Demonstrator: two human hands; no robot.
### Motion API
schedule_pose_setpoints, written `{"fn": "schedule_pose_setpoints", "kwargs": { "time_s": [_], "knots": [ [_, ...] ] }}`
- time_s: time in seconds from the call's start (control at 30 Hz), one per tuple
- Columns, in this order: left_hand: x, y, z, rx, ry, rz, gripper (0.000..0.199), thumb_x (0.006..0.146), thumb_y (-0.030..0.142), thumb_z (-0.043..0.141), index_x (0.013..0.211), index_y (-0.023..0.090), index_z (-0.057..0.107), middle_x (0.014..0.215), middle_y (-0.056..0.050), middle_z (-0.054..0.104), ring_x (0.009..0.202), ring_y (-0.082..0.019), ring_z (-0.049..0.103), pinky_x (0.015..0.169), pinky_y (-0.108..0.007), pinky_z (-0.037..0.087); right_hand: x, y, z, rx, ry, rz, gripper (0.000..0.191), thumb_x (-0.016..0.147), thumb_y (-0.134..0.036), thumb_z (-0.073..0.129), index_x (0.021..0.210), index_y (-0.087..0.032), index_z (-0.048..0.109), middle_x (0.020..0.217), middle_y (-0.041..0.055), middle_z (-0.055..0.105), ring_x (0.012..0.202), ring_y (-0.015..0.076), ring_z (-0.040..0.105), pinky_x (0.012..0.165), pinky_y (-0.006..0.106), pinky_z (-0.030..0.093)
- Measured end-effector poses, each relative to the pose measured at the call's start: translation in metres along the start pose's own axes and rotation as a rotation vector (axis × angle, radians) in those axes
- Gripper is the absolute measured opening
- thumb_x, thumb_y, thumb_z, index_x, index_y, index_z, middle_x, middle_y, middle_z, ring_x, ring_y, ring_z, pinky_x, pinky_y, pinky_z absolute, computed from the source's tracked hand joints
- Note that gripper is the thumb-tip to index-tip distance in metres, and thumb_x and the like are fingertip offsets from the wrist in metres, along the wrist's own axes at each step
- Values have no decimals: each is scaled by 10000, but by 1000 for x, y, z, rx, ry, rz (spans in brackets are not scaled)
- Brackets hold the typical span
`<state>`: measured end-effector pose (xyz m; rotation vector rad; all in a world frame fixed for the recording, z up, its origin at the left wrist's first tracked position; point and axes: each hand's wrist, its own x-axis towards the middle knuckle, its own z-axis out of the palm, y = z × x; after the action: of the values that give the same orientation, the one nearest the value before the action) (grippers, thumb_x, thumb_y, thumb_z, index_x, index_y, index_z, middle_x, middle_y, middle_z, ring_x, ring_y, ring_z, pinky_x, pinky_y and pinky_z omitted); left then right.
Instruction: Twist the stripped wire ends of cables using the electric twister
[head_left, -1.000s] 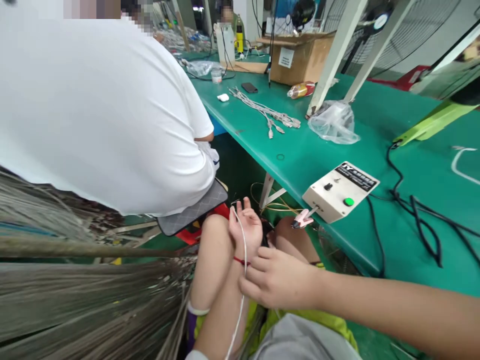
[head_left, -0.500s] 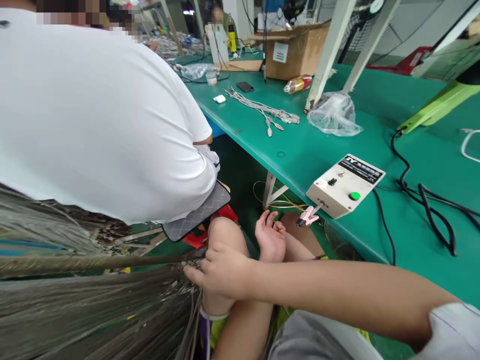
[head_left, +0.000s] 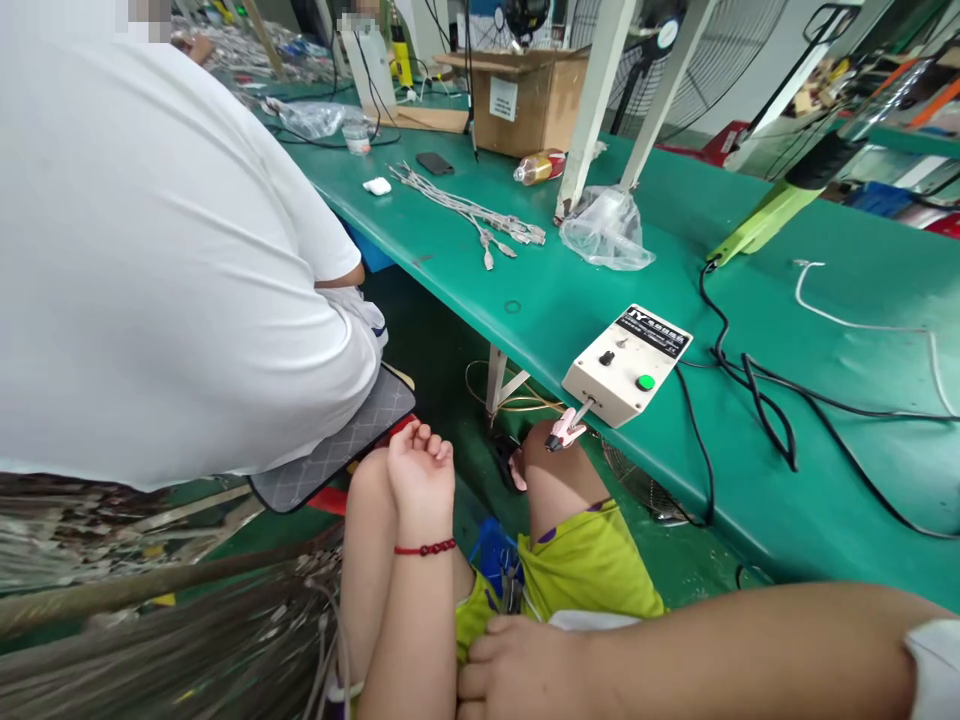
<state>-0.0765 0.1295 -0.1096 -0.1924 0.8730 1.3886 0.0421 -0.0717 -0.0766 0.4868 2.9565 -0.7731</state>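
Observation:
My left hand (head_left: 421, 470), with a red braided bracelet at the wrist, rests palm up above my knee. Its fingers are loosely curled and nothing lies in them. Low in the frame, my right hand (head_left: 517, 665) is bent over my lap against the yellow-green shorts (head_left: 592, 560). Its fingers are curled; their tips and anything inside them are hidden. Just beyond its knuckles sits a dark, metallic-looking item (head_left: 511, 592) beside something blue (head_left: 491, 548), both unclear. A thick mass of grey cables (head_left: 225, 640) hangs to my left, below a long pole (head_left: 150, 595).
On the green table (head_left: 517, 345) stands a control box (head_left: 628, 365) with a pink clip (head_left: 568, 428) at its front. Grey USB cables (head_left: 480, 215), a plastic bag (head_left: 609, 230) and black cords (head_left: 757, 390) lie farther back. A person in a white shirt (head_left: 187, 280) sits close on the left.
My right hand has left the grey cables and come back to my lap. My left hand now lies over the nearer knee, farther left. The view has turned right.

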Motion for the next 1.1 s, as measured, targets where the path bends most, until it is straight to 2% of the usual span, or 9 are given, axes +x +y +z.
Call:
{"fn": "schedule_pose_setpoints", "kwargs": {
  "time_s": [0.17,0.27,0.37,0.47,0.6,0.7,0.8,0.93,1.1],
  "knots": [
    [-12,3,10,25,78,-40,275,1116,350,675,927,155,629,711,75,525,479,-60,409,433,-181,368,13,28,0,81,-109,-107,414,732,-246,1024,732,-243,609,754,-83,801,687,118,714,510,270,421],
    [-15,6,15,34,92,-42,290,1114,347,676,903,159,614,703,78,513,476,-59,396,428,-179,352,9,51,-21,13,-72,-43,278,860,-341,924,924,-234,676,814,-7,813,677,194,713,476,349,349],
    [-16,11,17,33,99,-26,303,1118,333,666,876,163,597,693,81,500,475,-61,388,427,-181,341,3,68,-42,-54,8,-17,274,1052,-484,697,1047,-211,677,969,77,818,799,270,725,547,390,382],
    [-18,14,18,38,109,-24,302,1123,312,648,865,167,588,692,80,501,475,-65,385,433,-186,347,2,77,-51,-45,16,-108,200,1060,-423,696,993,-236,684,936,36,821,817,248,737,625,390,458],
    [-22,14,17,49,121,-41,282,1125,268,618,863,170,583,686,79,494,473,-70,382,434,-192,339,2,79,-54,3,-29,-234,133,1016,-355,763,940,-259,711,824,-31,829,769,180,753,688,314,536],
    [-25,12,17,58,108,-58,250,1110,188,567,860,173,580,676,78,481,465,-76,383,432,-196,336,-3,76,-63,-30,-10,-172,76,1007,-273,769,1053,-220,740,857,-16,834,740,198,743,661,336,535],
    [-28,11,20,82,71,-67,210,1041,122,559,838,170,591,669,64,486,452,-80,395,414,-200,336,-13,75,-78,-75,43,-74,150,1075,-321,684,1103,-184,739,893,17,825,693,231,701,628,385,507],
    [-34,7,24,123,12,-90,126,922,128,657,810,167,615,666,51,493,444,-83,401,394,-209,350,-35,77,-95,-86,87,-67,139,1064,-360,714,994,-240,714,850,-36,796,737,192,692,633,353,475],
    [-38,2,22,138,8,-98,117,855,148,699,796,172,601,656,56,469,441,-78,387,391,-206,347,-58,72,-93,-125,156,-93,185,941,-275,840,862,-231,678,728,-70,706,703,164,636,643,335,467]
  ]
}}
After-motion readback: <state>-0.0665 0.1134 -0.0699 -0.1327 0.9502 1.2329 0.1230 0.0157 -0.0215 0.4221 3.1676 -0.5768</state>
